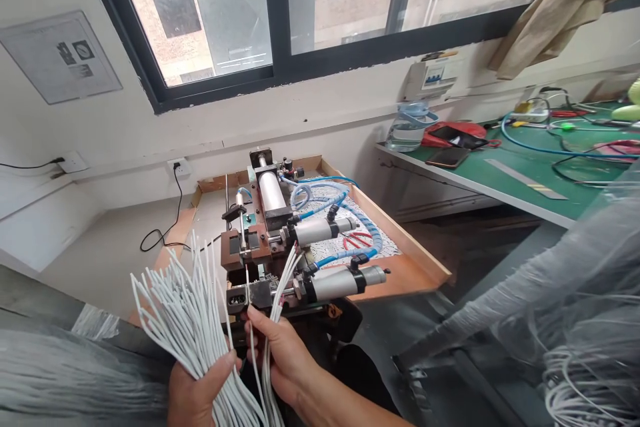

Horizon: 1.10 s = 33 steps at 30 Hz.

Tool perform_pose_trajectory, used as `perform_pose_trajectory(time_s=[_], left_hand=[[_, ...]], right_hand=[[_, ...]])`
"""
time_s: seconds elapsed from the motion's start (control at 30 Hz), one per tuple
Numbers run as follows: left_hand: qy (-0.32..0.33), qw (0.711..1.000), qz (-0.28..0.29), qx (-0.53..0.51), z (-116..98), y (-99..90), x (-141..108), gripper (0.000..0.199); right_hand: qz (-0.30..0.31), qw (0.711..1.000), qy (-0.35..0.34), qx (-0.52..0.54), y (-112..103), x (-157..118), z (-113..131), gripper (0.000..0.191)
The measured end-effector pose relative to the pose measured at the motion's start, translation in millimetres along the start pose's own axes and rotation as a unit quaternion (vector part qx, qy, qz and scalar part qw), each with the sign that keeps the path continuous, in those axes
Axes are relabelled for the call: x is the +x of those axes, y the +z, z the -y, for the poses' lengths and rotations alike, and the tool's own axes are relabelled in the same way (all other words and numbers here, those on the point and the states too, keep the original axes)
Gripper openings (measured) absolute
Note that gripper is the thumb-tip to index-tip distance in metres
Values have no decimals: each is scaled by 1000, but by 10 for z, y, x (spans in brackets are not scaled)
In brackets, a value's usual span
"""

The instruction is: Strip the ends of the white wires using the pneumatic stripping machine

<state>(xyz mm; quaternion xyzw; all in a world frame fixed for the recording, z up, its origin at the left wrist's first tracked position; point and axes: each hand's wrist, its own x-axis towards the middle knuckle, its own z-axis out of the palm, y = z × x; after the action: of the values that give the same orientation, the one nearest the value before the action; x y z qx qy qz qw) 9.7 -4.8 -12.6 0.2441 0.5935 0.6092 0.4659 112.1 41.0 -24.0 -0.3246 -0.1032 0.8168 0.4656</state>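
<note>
My left hand is wrapped round a thick bundle of white cables, their ends fanned out up and to the left. With thumb and fingers pinched, my right hand holds one white cable upright at the front of a pneumatic machine. A smaller bunch of white cables also passes through my right hand, its tips leaning against the machine's right side. Silver cylinders stick out to the right of the machine. The lower parts of both bundles run out of view.
A wooden-edged tray surrounds the machine, with blue air hoses and red-handled pliers inside. At the right, a green table bears a water jug, phone and wires. Plastic-wrapped cable bundles flank both sides.
</note>
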Motion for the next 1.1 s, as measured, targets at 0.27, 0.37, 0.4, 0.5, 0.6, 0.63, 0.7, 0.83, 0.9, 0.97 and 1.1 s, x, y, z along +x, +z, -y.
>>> perform_pose_trajectory(time_s=[0.27,0.37,0.4,0.5,0.6,0.63,0.7,0.83,0.9,0.97,1.1], left_hand=[[16,999,3,49,-17,20,-77,29],[-15,999,-19,42,21,-44,-45,29],[-21,999,-21,36,33,-62,-31,29],[-35,999,-21,15,55,-93,3,31],[-56,998,-12,-9,61,-99,17,34],[-61,998,-10,-14,59,-95,15,34],[-55,998,-11,-16,51,-76,1,33],[6,1000,18,5,29,-1,-52,31],[42,998,25,25,38,28,-74,34],[64,997,4,40,73,27,-82,40],[58,996,-42,49,192,-49,-59,45]], right_hand=[[36,978,-137,-154,-99,-158,-34,31],[6,983,-125,-138,-128,-137,-26,31],[-1,985,-117,-127,-128,-124,-20,30],[-13,991,-89,-96,-103,-89,5,30],[-23,995,-55,-75,-63,-78,30,30],[-24,996,-46,-71,-52,-80,36,30],[-4,997,-32,-67,-39,-90,39,30],[104,988,-29,-115,-52,-114,3,29],[108,981,-59,-149,-79,-129,-34,28],[91,976,-103,-172,-108,-153,-66,28],[73,964,-165,-194,-139,-213,-78,31]])
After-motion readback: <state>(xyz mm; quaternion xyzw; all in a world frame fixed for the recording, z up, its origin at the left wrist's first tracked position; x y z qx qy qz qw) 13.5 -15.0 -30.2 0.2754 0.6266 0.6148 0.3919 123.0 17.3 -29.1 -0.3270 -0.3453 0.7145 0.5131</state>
